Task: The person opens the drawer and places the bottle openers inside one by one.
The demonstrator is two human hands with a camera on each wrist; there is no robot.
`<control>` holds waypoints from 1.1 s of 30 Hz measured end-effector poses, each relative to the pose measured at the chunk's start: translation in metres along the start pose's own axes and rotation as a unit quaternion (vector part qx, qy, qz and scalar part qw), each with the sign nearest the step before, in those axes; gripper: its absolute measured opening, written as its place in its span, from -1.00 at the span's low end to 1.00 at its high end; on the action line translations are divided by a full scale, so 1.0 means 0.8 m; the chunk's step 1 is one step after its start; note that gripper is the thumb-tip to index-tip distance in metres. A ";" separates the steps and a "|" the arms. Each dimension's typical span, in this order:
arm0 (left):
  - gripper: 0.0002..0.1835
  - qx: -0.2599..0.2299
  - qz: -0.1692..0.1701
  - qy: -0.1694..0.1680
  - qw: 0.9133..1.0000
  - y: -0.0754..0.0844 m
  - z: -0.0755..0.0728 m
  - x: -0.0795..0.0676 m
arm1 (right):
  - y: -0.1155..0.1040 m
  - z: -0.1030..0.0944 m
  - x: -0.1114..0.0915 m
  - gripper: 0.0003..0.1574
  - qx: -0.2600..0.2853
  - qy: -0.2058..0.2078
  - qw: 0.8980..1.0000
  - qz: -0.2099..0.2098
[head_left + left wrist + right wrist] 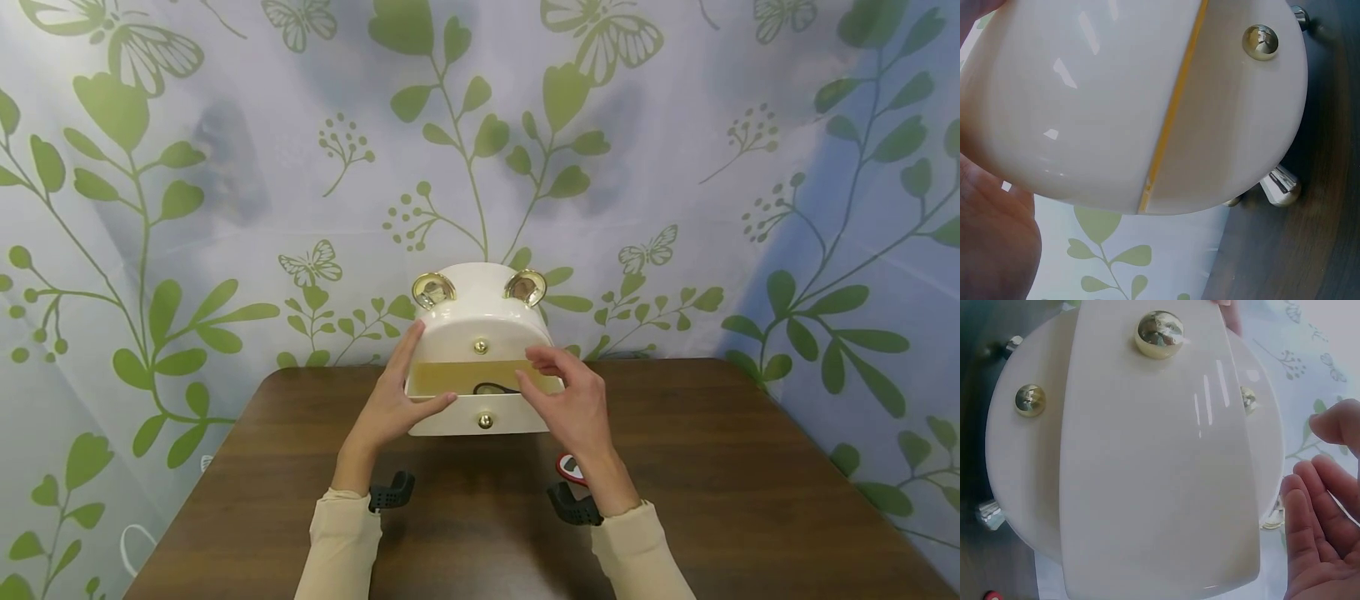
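A white cabinet point(480, 293) with gold ears stands on the table, its middle drawer point(442, 415) pulled out toward me. Inside that drawer, in the head view, lies a thin black loop-shaped item point(487, 387), partly hidden by the drawer front. My left hand point(392, 408) rests along the cabinet's left side, fingers stretched back and thumb reaching across the drawer's front edge. Over the drawer's right end is my right hand point(573, 396), empty, its fingers loosely bent. In the right wrist view those fingers point(1302, 531) are apart from the drawer.
Gold knobs point(481, 346) mark the drawers, and short shiny feet point(1282, 186) hold the cabinet up. A red-rimmed round item point(570, 468) lies on the brown table point(712, 467), partly behind my right wrist. A leaf-patterned cloth point(300, 167) hangs behind.
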State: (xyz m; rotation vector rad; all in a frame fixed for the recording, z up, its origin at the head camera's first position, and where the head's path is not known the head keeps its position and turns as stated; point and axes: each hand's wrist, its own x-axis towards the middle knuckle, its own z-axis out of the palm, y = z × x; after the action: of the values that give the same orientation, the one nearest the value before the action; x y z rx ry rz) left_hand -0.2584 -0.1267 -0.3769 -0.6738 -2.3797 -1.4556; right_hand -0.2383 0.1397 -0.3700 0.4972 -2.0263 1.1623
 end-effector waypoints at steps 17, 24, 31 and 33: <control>0.18 -0.014 -0.001 0.001 1.000 0.016 -0.002 -0.004 | -0.015 0.011 -0.012 -0.70 0.022 -0.043 0.998 -0.030; 0.17 -0.012 0.004 0.002 1.000 0.015 -0.002 -0.004 | -0.017 0.013 -0.018 -0.76 0.024 -0.079 0.996 -0.025; 0.18 -0.008 0.005 0.003 1.000 0.014 -0.002 -0.004 | -0.020 0.013 -0.020 -0.81 0.004 -0.090 0.995 -0.042; 0.18 -0.007 0.006 0.003 1.000 0.014 -0.002 -0.004 | -0.021 0.013 -0.022 -0.81 -0.003 -0.098 0.994 -0.045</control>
State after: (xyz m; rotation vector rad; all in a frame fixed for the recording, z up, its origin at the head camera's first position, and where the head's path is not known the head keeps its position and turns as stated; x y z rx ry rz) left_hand -0.2497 -0.1247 -0.3692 -0.6840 -2.3602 -1.4681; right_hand -0.2206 0.1214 -0.3770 0.7164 -2.1474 1.0900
